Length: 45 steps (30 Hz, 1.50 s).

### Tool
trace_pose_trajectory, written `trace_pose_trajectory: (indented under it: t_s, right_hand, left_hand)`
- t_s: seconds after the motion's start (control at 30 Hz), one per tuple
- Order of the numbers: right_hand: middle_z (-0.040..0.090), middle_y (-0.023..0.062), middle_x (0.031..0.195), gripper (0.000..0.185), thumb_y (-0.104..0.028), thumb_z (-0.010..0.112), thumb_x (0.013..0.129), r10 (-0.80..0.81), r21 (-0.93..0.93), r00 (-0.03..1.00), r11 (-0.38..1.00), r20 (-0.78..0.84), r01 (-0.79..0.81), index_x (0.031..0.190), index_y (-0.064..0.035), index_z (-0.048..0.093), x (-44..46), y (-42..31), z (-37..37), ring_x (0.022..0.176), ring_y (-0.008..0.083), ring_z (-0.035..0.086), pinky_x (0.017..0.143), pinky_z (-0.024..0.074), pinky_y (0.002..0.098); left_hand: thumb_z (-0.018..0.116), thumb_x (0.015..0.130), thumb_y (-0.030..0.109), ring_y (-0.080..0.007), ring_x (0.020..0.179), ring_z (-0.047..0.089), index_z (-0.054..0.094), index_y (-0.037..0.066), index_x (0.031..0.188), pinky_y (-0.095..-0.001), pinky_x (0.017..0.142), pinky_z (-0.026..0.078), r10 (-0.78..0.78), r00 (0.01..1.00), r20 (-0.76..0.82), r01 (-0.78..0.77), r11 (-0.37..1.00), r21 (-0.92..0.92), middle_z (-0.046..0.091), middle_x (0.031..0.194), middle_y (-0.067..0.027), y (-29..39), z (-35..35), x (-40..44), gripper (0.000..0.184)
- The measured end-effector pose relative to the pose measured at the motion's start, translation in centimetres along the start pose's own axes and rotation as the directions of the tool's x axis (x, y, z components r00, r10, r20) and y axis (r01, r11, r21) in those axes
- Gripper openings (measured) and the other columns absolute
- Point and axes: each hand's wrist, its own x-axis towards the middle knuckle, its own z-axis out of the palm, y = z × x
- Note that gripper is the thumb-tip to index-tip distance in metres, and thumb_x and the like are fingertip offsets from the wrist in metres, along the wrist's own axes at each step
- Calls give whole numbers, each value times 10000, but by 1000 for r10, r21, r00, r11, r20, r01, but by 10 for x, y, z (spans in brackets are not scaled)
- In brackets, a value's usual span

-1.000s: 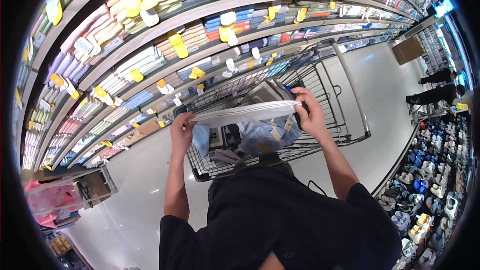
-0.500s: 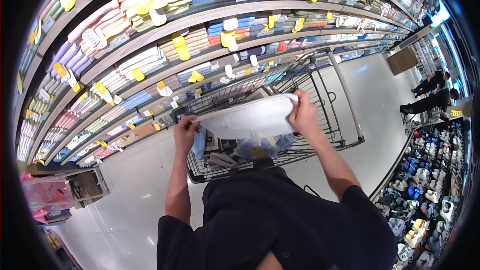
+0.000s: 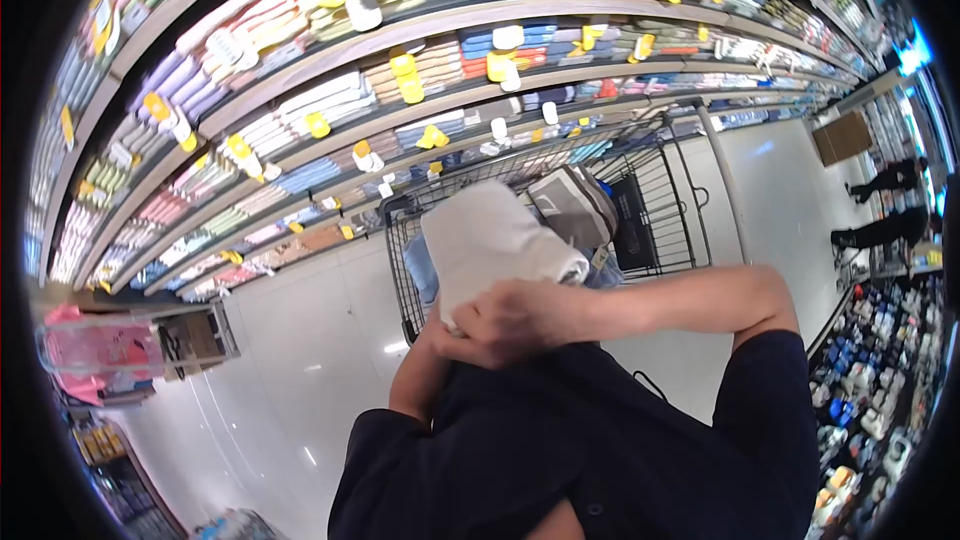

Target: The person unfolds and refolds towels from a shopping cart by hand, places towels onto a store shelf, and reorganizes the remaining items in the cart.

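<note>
A folded white towel (image 3: 480,240) is held in front of my chest, over the shopping cart (image 3: 400,202). My right hand (image 3: 515,323) reaches across to the left and is closed on the towel's near edge. Just beneath it, my left hand (image 3: 436,338) grips the same near corner, most of its fingers hidden by the right hand and the cloth. Inside the cart lie folded grey-brown towels (image 3: 572,205) with dark bands, a light blue cloth (image 3: 420,268) at the left end and a dark panel (image 3: 632,225) beside the grey-brown towels.
Shelves of folded towels (image 3: 410,75) with yellow and white tags curve along the far side. Racks of shoes (image 3: 870,360) stand at right, with two people in dark clothes (image 3: 885,225) beyond. A cardboard box (image 3: 842,138) sits on the floor; a pink display (image 3: 100,350) is at left.
The towel went from stretched between both hands to folded into a compact bundle. My right hand swung left to meet my left hand, uncovering the grey-brown towels. The view shifted slightly.
</note>
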Motion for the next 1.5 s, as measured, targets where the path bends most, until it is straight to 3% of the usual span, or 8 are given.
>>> trace_pose_trajectory:
  t_s: [0.13, 0.23, 0.67, 0.97, 1.17, 1.3, 1.43, 1.5]
  right_hand:
    - [543, 15, 654, 227, -195, 587, 845, 8, 141, 974, 989, 227, -41, 1039, -82, 622, -22, -9, 12, 579, 136, 627, 436, 469, 277]
    - [553, 22, 662, 213, -175, 582, 855, 9, 264, 980, 962, 197, -62, 1045, -87, 621, -24, 5, 22, 580, 173, 635, 464, 494, 312]
    - [579, 62, 726, 184, -169, 588, 896, 161, 313, 976, 928, 148, -201, 1075, -127, 592, 9, 73, 61, 639, 285, 654, 520, 527, 401]
    - [514, 5, 746, 219, -196, 649, 851, 64, 366, 996, 927, 55, -80, 1025, -68, 615, -17, -9, 0, 600, 128, 569, 508, 398, 293]
    - [486, -4, 748, 195, -155, 661, 734, 39, 329, 985, 939, 170, -95, 906, -69, 630, -34, -23, 5, 612, 111, 535, 503, 394, 266]
    - [495, 2, 731, 171, -164, 642, 712, 25, 302, 993, 952, 116, -59, 858, -73, 642, -36, -21, -2, 604, 120, 564, 489, 426, 270]
    - [498, -6, 768, 196, -165, 657, 716, -43, 304, 988, 953, 151, -5, 887, -71, 635, -47, -19, -4, 631, 119, 544, 515, 404, 266]
    - [504, -6, 792, 224, -168, 666, 719, -71, 303, 983, 953, 171, 17, 913, -63, 628, -50, -15, -6, 662, 118, 540, 539, 402, 266]
  left_hand:
    - [604, 986, 185, -231, 1167, 611, 526, 8, 1294, -369, 1006, 505, -52, 998, -38, 49, 994, -93, 592, 1298, -125, 2, 20, 38, 364]
    - [601, 984, 213, -235, 1183, 600, 518, 11, 1312, -371, 1017, 494, -104, 994, -24, 100, 985, -140, 583, 1314, -126, 16, 2, 39, 394]
    - [585, 976, 337, -249, 1249, 555, 483, 25, 1388, -376, 1063, 448, -253, 948, 195, 310, 875, -372, 541, 1386, -131, 9, 28, 37, 527]
    - [575, 970, 423, -260, 1295, 523, 459, 34, 1441, -380, 1095, 416, -373, 873, 315, 487, 707, -513, 513, 1436, -134, 22, 7, 24, 622]
    - [568, 966, 480, -267, 1326, 502, 443, 40, 1477, -383, 1116, 395, -423, 769, 480, 639, 548, -540, 494, 1469, -136, 25, 7, 30, 685]
    - [563, 964, 518, -271, 1346, 488, 433, 45, 1500, -385, 1130, 381, -424, 691, 586, 722, 446, -529, 481, 1491, -137, 32, -2, 50, 727]
    - [423, 991, 583, -269, 1309, 519, 338, 77, 1557, -404, 1129, 382, -489, 621, 612, 782, 436, -445, 493, 1486, -116, 44, -27, 61, 764]
    - [561, 970, 436, -232, 1222, 590, 404, 77, 1518, -378, 1074, 443, -484, 717, 502, 607, 787, -109, 570, 1398, -110, 51, -38, 66, 674]
